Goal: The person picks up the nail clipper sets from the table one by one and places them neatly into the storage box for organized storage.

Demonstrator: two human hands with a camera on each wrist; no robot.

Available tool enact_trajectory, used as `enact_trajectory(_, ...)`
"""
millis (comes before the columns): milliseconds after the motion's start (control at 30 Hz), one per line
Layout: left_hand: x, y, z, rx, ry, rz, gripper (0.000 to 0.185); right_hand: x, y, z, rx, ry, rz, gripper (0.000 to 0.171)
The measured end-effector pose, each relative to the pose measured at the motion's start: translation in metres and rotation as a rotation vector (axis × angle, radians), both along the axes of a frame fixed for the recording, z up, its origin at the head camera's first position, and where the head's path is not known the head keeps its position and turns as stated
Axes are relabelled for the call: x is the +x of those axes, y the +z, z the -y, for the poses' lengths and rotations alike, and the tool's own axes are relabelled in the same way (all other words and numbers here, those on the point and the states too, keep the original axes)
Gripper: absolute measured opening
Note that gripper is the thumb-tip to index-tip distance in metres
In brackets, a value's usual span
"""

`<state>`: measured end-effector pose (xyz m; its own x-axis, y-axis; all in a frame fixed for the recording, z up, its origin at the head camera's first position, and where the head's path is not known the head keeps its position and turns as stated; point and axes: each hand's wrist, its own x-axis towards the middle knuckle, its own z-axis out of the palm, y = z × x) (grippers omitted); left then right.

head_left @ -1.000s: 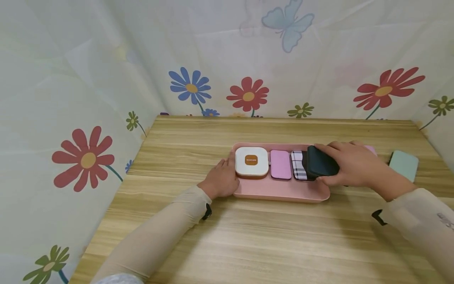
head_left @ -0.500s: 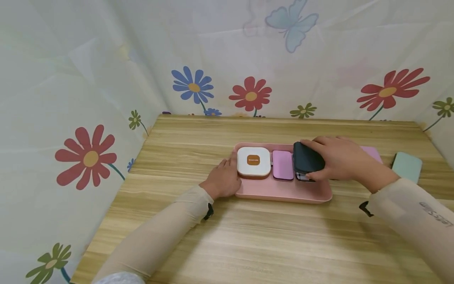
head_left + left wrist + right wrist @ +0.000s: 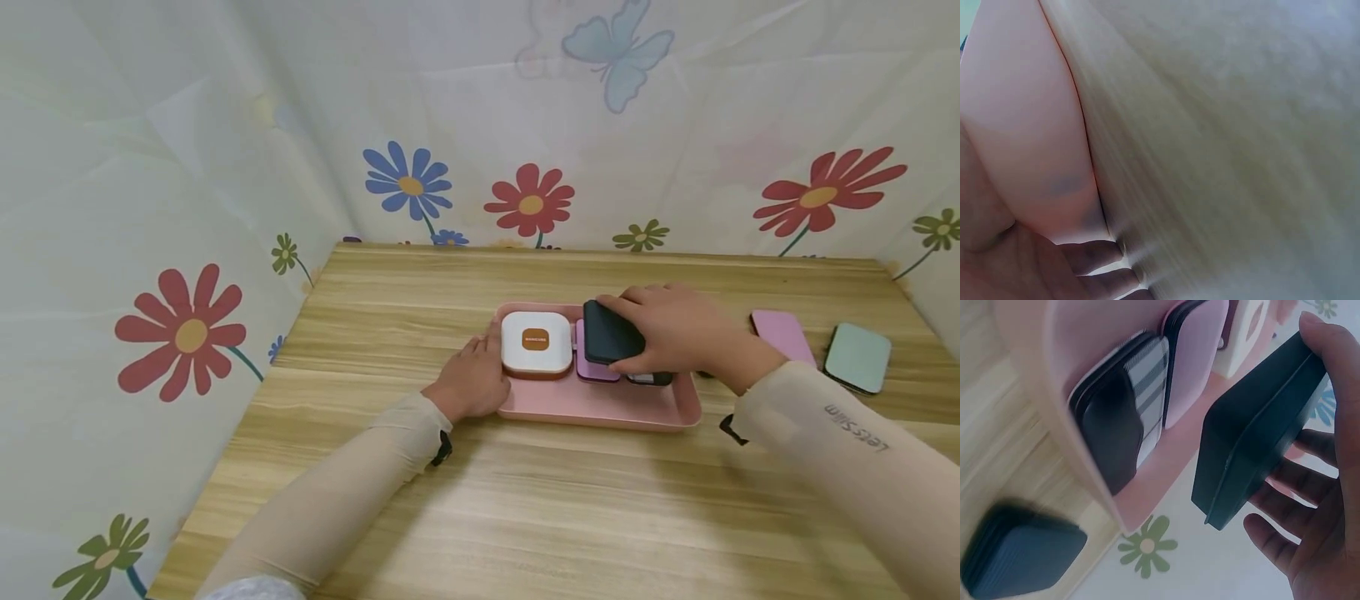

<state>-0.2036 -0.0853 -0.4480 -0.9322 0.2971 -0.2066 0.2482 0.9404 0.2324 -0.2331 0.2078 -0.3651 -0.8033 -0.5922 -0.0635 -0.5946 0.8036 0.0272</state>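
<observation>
A pink tray (image 3: 600,407) lies on the wooden table (image 3: 525,500). In it sit a white square case with an orange label (image 3: 536,342), a pink case (image 3: 589,371) and a plaid case (image 3: 1144,381), which the head view mostly hides. My right hand (image 3: 647,333) grips a dark flat case (image 3: 609,332) above the pink one, thumb on one side and fingers (image 3: 1291,487) on the other; the right wrist view shows this dark case (image 3: 1260,431) clear of the tray. My left hand (image 3: 472,382) rests against the tray's left edge, fingers (image 3: 1097,256) at its rim (image 3: 1022,125).
On the table right of the tray lie another pink case (image 3: 783,333) and a mint-green case (image 3: 857,357). The right wrist view shows a further dark case (image 3: 1016,562) on the wood beside the tray. Flowered cloth walls close in the back and both sides.
My right hand has carried the dark case leftward, from over the plaid case to over the pink case. The pink case on the table has come into view. My left hand has stayed put.
</observation>
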Motion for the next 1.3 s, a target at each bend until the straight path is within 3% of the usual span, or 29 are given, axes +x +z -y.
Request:
enact_trajectory(767,-0.001,0.002,0.0,0.001,0.014,0.047,0.085,-0.016,-0.01,0.049,0.016,0.097,0.047,0.105)
enact_trajectory(1000,-0.002,0.003,0.001,-0.009,0.005,0.044,0.084,-0.021,-0.014,0.069,0.068,0.119,0.064,0.107)
enact_trajectory(1300,-0.002,0.002,0.001,0.0,0.013,0.031,0.085,-0.026,-0.026,0.086,0.047,0.16,0.085,0.101)
